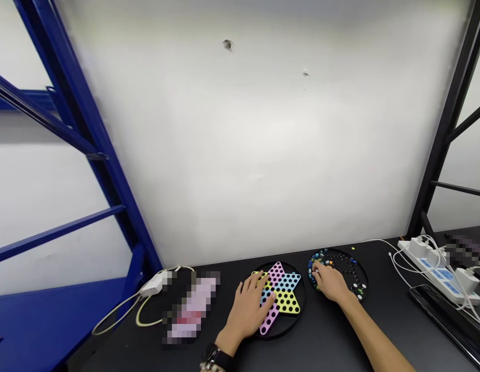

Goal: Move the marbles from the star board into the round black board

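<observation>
Hands are both down on a black tabletop (pixel 333 341), and a white wall (pixel 224 155) rises beyond it, marked with two small chipped holes (pixel 227 45) above and behind a star-shaped Chinese checkers board (pixel 283 294). Left of the board stands a blue steel shelf frame (pixel 88 155); right of it stands a black steel frame (pixel 449 119). Also right of the board, and well apart from it, lie a white power strip (pixel 433 268) with blue panels and plugged-in cables, and a black smartphone (pixel 443 323) just in front of the strip. Left of the board are a pixelated object (pixel 191 307), too blurred to name, and a white charger (pixel 152 284) trailing cables. The board sits on a round black base (pixel 299 312).

The left hand (pixel 245 308) lies open and palm-down across the board, fingers spread, grasping nothing. Just right of the board, a round black tray (pixel 364 274) holds scattered marbles (pixel 321 256). The right hand (pixel 330 283) curves over the tray's left side with its fingers among them; whether it holds a marble cannot be told. A wristwatch (pixel 215 356) circles the left wrist. A tiny yellow bead (pixel 353 248) lies just behind the tray.
</observation>
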Demonstrator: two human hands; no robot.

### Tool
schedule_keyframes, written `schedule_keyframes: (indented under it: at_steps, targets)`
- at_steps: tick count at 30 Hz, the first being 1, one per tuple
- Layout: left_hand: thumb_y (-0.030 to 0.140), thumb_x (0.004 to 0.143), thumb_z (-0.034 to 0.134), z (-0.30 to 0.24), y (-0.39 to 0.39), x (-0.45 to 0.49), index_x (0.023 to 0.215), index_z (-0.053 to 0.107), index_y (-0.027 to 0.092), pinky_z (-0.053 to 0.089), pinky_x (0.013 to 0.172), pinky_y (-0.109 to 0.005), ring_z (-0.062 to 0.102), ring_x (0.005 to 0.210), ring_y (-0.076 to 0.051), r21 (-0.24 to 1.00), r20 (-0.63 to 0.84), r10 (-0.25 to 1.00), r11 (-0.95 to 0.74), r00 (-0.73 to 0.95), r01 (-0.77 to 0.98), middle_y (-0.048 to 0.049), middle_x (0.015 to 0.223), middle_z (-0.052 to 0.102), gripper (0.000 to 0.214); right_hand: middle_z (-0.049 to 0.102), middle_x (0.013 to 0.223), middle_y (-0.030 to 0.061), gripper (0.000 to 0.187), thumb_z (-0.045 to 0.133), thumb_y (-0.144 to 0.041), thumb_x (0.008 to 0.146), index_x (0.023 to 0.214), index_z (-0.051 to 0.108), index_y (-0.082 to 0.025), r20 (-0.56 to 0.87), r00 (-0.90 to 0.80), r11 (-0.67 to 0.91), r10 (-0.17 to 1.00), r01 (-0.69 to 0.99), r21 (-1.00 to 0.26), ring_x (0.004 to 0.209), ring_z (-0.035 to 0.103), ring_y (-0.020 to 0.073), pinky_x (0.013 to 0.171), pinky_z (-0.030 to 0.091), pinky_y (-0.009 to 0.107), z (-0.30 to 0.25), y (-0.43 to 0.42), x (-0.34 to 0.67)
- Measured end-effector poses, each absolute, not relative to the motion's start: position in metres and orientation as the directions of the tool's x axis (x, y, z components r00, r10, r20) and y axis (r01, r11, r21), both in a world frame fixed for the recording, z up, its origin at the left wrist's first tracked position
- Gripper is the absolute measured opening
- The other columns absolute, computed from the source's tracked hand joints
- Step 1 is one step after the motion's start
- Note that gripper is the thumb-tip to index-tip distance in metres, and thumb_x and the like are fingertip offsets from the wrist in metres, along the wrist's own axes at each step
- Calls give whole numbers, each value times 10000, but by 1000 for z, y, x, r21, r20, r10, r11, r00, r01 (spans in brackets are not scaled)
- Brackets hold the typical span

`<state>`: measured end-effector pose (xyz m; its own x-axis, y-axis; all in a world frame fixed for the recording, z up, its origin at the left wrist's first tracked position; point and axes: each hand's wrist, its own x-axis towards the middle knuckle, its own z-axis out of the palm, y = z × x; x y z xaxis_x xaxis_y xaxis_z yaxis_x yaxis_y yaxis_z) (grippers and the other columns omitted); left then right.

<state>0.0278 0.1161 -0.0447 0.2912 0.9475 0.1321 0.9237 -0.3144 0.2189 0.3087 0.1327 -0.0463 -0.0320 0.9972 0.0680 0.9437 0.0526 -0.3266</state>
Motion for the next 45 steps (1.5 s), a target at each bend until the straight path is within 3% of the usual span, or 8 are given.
schedule_keyframes:
  at_steps: [15, 18, 21, 28, 32, 34, 37, 45]
  targets:
    - [568, 960, 323, -42, 115, 29, 1432, 464, 291, 284, 1156, -547, 357, 1413, -299, 212, 143, 945, -318, 293, 924, -56, 1525, 433, 565, 703, 1084, 166, 299, 362, -271, 952, 1157, 558, -178, -117, -91, 62, 989, 971, -231, 950, 673, 290, 751, 400, 337, -32, 139, 309]
    - [551, 963, 326, -43, 115, 28, 1429, 469, 295, 297, 1150, -539, 367, 1407, -297, 198, 155, 942, -324, 297, 925, -55, 1522, 435, 550, 707, 1023, 134, 256, 370, -268, 948, 1098, 565, -197, -82, -77, 50, 994, 956, -290, 901, 667, 262, 729, 383, 316, -36, 142, 313]
    - [545, 963, 327, -45, 116, 28, 1435, 460, 293, 295, 1148, -543, 363, 1409, -297, 197, 150, 941, -329, 303, 924, -58, 1527, 427, 551, 692, 904, 68, 230, 355, -296, 953, 1030, 561, -228, 5, -28, 27, 1000, 884, -467, 820, 641, 218, 702, 376, 293, -44, 145, 323]
    - [523, 968, 323, -48, 117, 28, 1428, 470, 287, 297, 1144, -553, 371, 1401, -295, 200, 173, 936, -339, 307, 919, -68, 1519, 438, 538, 555, 665, -21, 193, 473, -405, 863, 810, 528, -229, 98, 70, 46, 993, 531, -846, 633, 513, 159, 599, 374, 260, -61, 157, 341]
    - [543, 964, 325, -48, 117, 28, 1432, 467, 285, 285, 1148, -558, 361, 1407, -297, 207, 161, 940, -330, 301, 921, -64, 1527, 429, 553, 380, 512, -102, 242, 570, -456, 795, 800, 484, -230, -62, -3, -61, 998, 84, -995, 413, 278, 75, 434, 208, 205, -53, 155, 342]
    - [550, 962, 323, -48, 117, 28, 1434, 464, 285, 275, 1153, -558, 347, 1417, -296, 211, 145, 945, -319, 293, 924, -60, 1534, 420, 560, 344, 492, -121, 247, 590, -446, 782, 804, 474, -229, -140, -84, -154, 987, -202, -967, 367, 182, 46, 396, 121, 194, -44, 152, 342]
    - [549, 962, 325, -48, 117, 28, 1433, 466, 291, 282, 1150, -553, 354, 1413, -298, 209, 163, 941, -328, 298, 921, -62, 1530, 425, 556, 364, 494, -108, 212, 585, -391, 782, 758, 465, -218, -139, -159, -204, 977, -535, -820, 341, 187, 32, 362, 97, 187, -32, 146, 341]
    - [516, 957, 349, -42, 114, 31, 1432, 466, 286, 264, 1161, -542, 348, 1415, -286, 211, 137, 948, -311, 287, 927, -60, 1535, 417, 541, 484, 563, -46, 205, 604, -371, 791, 764, 536, -179, -133, -235, -265, 963, -722, -639, 376, 287, 34, 338, 125, 155, -35, 146, 332]
